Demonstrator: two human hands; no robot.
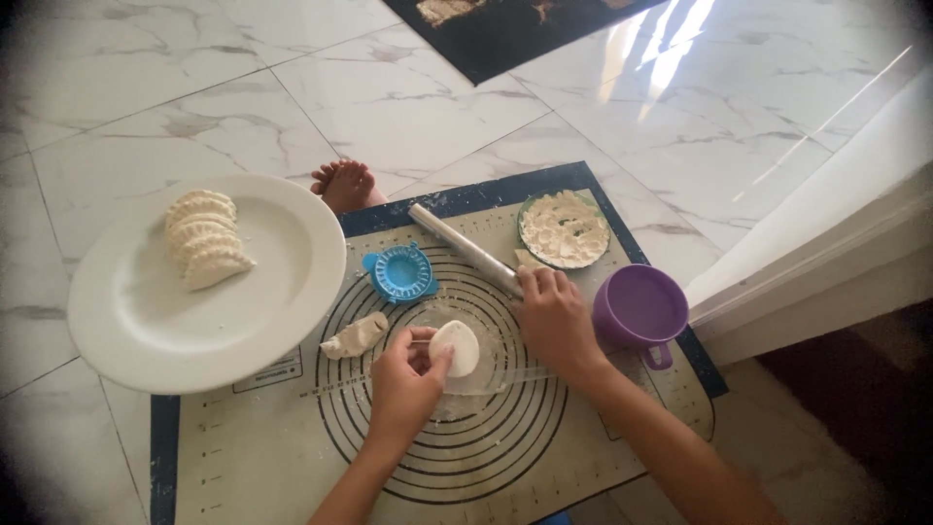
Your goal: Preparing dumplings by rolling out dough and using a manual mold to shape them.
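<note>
Marble floor under a ringed pastry mat [292, 437]; dough disc [456, 347] pinched at its edge by left hand [406, 381] fingers; judged soft, light, tearable; right hand [554, 321] closed on rolling pin [465, 249].

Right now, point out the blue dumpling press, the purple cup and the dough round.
blue dumpling press [400, 273]: head view, centre of its ridged disc.
purple cup [639, 306]: head view, inside.
dough round [457, 347]: head view, its middle, in the left hand [403, 384].
</note>
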